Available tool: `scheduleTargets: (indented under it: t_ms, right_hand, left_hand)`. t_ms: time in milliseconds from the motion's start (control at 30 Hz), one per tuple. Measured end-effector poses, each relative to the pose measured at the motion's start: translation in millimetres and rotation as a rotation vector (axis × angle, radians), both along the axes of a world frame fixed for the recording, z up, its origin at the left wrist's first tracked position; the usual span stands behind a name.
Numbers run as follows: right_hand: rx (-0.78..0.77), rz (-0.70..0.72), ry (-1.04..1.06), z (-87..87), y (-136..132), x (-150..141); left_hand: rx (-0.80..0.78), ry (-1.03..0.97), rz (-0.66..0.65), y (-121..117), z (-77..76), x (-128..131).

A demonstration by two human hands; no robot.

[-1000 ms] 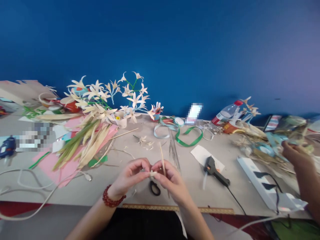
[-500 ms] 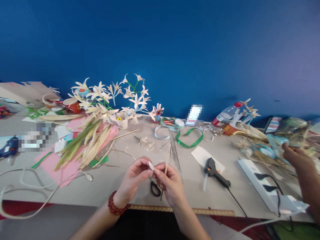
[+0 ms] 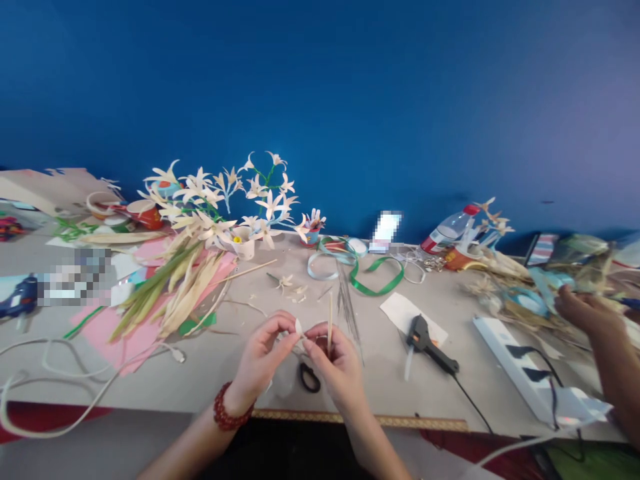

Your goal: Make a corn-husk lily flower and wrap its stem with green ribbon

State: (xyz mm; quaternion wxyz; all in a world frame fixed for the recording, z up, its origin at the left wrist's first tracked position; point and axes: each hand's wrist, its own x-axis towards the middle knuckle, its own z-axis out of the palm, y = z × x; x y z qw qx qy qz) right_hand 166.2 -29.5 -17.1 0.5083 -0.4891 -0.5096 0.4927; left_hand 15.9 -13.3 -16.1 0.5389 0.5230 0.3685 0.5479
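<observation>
My left hand (image 3: 263, 357), with a red bead bracelet on the wrist, pinches a small pale petal piece (image 3: 299, 326) between thumb and fingers. My right hand (image 3: 337, 363) is closed around a thin wooden stick (image 3: 330, 320) that points upward. Both hands meet above the table's near edge, fingertips almost touching. Black-handled scissors (image 3: 309, 377) lie on the table just under them.
A black glue gun (image 3: 431, 341) lies to the right on white paper. A white power strip (image 3: 533, 377) sits at far right. Cream paper flowers (image 3: 220, 200), green and blue ribbon (image 3: 373, 273), thin wires (image 3: 347, 307) and pink paper (image 3: 125, 327) fill the table. Another person's hand (image 3: 583, 310) works at right.
The stick in my right hand has swung from tilted to nearly upright. The petal piece has risen above my left fingertips. The other person's hand shifted slightly left.
</observation>
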Motion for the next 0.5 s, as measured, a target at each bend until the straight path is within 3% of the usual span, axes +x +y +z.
scheduleTargets:
  t_ms: [200, 400, 500]
  right_hand:
    - [0.028, 0.056, -0.051, -0.2, 2.0, 0.7]
    - [-0.108, 0.028, 0.280, -9.2, 1.0, -5.2]
    - [-0.134, 0.030, 0.331, -9.1, -0.8, -5.0]
  left_hand:
    - [-0.009, 0.108, -0.046, 0.2, 4.2, -3.7]
    - [0.036, 0.146, -0.056, -5.8, 2.5, -0.4]
    - [0.072, 0.167, -0.031, -7.4, 3.3, 0.0]
